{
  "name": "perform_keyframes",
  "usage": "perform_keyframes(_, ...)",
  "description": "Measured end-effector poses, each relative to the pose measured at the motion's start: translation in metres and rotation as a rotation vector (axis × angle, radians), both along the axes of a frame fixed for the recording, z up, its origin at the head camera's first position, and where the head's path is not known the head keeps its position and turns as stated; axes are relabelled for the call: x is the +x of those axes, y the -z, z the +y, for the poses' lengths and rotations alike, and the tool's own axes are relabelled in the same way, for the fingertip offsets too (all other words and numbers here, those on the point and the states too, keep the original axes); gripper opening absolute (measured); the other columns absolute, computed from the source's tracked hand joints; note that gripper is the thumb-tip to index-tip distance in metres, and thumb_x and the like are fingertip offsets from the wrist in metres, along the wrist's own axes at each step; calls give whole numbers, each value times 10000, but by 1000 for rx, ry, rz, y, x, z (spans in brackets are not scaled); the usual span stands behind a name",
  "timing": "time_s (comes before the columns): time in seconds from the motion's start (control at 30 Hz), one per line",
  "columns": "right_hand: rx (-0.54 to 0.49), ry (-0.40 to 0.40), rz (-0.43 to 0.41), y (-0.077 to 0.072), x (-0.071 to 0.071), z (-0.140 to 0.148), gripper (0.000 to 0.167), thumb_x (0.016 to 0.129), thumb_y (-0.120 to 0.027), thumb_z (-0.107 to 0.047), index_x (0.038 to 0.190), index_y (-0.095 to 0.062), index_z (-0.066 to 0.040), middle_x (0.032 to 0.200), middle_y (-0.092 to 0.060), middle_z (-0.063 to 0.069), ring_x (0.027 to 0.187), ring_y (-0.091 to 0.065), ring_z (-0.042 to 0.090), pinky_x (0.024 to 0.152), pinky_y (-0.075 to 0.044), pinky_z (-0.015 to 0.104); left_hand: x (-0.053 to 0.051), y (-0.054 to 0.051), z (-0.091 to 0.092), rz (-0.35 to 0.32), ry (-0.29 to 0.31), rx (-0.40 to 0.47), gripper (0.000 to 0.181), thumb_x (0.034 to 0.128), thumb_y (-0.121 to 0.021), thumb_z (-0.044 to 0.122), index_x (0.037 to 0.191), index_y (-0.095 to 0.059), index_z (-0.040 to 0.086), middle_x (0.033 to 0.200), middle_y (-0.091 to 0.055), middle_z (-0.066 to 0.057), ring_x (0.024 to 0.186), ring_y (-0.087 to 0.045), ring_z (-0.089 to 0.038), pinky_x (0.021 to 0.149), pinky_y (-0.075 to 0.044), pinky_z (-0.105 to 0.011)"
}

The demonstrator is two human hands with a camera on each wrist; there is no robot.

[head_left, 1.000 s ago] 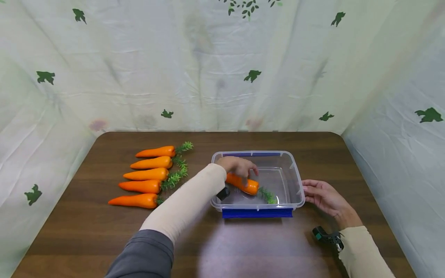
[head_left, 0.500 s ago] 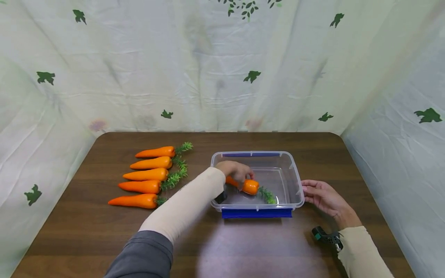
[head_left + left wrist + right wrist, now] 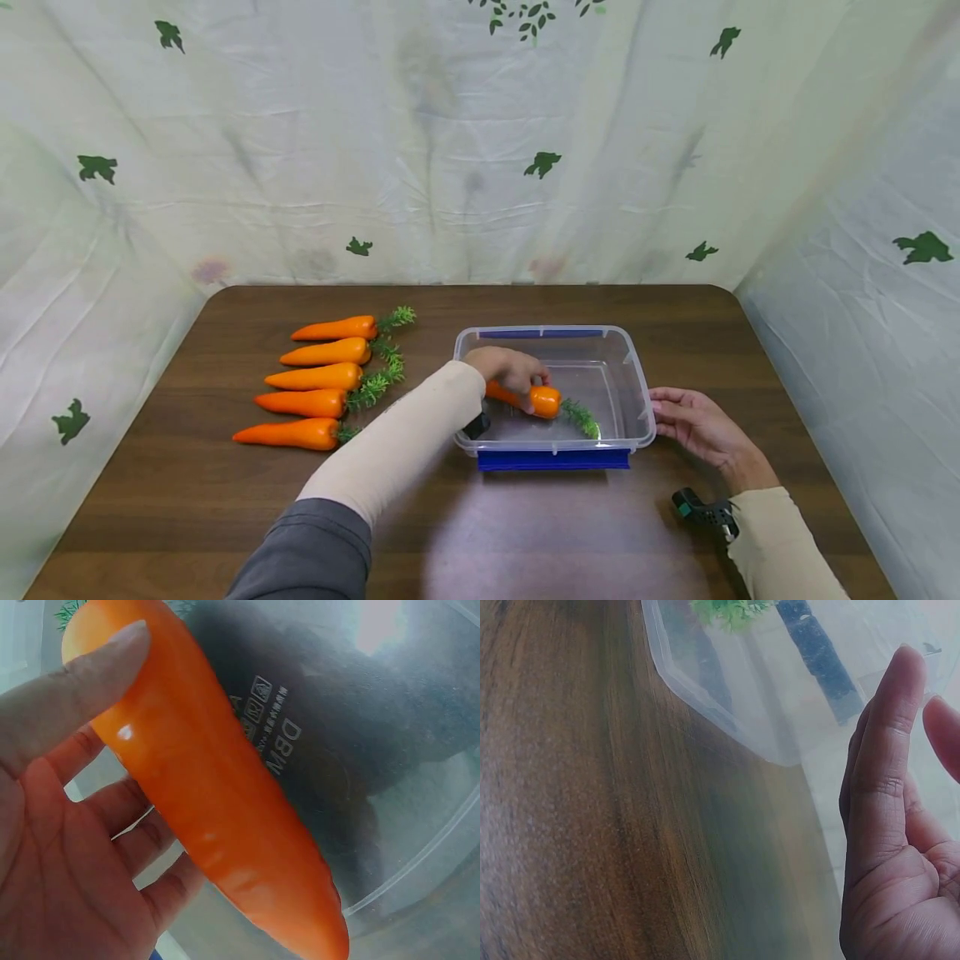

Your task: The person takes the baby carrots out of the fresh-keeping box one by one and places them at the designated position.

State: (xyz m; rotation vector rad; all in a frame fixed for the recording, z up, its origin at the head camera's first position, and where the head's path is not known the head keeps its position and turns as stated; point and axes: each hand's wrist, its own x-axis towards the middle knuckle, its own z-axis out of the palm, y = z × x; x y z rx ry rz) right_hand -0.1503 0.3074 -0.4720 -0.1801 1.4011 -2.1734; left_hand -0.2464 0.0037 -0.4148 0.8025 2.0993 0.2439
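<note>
Inside the clear plastic box [image 3: 557, 446], my left hand [image 3: 513, 373] grips an orange carrot [image 3: 546, 402] near its thick end. The left wrist view shows the thumb across the upper side of the carrot [image 3: 202, 772], with the fingers behind it. Its pointed end slants toward the lower right of that view. Green leaves [image 3: 581, 418] trail from the carrot toward the box's front right. At the box's right wall, my right hand [image 3: 697, 425] rests with fairly straight fingers against or close beside the rim. In the right wrist view, that hand [image 3: 889, 825] holds nothing.
Several more carrots [image 3: 315, 377] lie in a column on the left of the brown wooden table [image 3: 180, 500], leaves pointing right. A blue clip flap [image 3: 555, 460] hangs at the box's front. Pale curtains [image 3: 420, 167] enclose the table's back and sides.
My left hand has come down onto the carrot in the box, its fingers closing around it. The carrot's leafy end has shifted slightly right. The right hand has stayed in place.
</note>
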Motion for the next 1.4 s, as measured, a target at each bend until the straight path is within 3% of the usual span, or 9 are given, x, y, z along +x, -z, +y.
perform_keyframes(0.17, 9, -6, 12, 0, 0, 0, 313, 997, -403, 65, 1118, -671, -43, 1084, -689, 81, 930, -684, 183, 831, -539, 308, 3, -5, 1, 6, 1, -10, 420, 907, -674, 184, 1301, -531, 152, 1266, -544, -72, 1070, -489, -205, 1004, -382, -361)
perform_keyframes(0.4, -4, -29, 31, 2, 2, 1, 335, 1000, -387, 68, 1126, -672, -56, 1098, -690, 69, 948, -682, 177, 842, -534, 306, 9, -18, 9, 11, 98, 54, 449, 910, -672, 166, 1332, -520, 172, 1234, -553, -82, 1060, -497, -200, 990, -378, -339)
perform_keyframes(0.53, -1, -22, 24, 2, 4, 2, 343, 1000, -386, 69, 1125, -677, -63, 1102, -688, 65, 948, -680, 177, 843, -534, 301, 11, -31, 13, 36, 140, 100, 486, 908, -680, 201, 1364, -511, 203, 1210, -583, -54, 1043, -517, -182, 965, -382, -325)
perform_keyframes(0.73, 30, 4, 6, 2, 4, 3, 351, 1001, -386, 65, 1100, -687, -87, 1074, -690, 49, 922, -683, 174, 831, -538, 294, 13, -56, 11, 82, 121, 188, 501, 920, -665, 239, 1391, -498, 203, 1250, -581, -38, 1080, -532, -156, 947, -385, -294)
perform_keyframes(1.13, 4, 3, -20, 0, 3, 0, 319, 1001, -406, 53, 1115, -682, -58, 1084, -685, 69, 920, -680, 183, 831, -540, 297, 13, -105, -29, 238, 66, 324, 537, 901, -683, 291, 1398, -502, 198, 1231, -570, -34, 1111, -506, -173, 957, -395, -298)
perform_keyframes(1.27, 16, 7, -27, 0, 4, 1, 329, 1004, -402, 47, 1111, -688, -73, 1076, -688, 59, 917, -683, 180, 834, -537, 290, 19, -119, -48, 244, 57, 368, 564, 897, -693, 269, 1408, -468, 187, 1230, -564, -44, 1093, -524, -177, 957, -412, -313)
perform_keyframes(1.4, 13, -1, 2, -1, 3, 0, 337, 1000, -398, 61, 1106, -693, -65, 1075, -696, 62, 924, -688, 189, 831, -538, 297, 29, -126, -74, 221, 26, 438, 527, 890, -703, 225, 1354, -466, 140, 1162, -604, -53, 1030, -565, -184, 928, -443, -325)
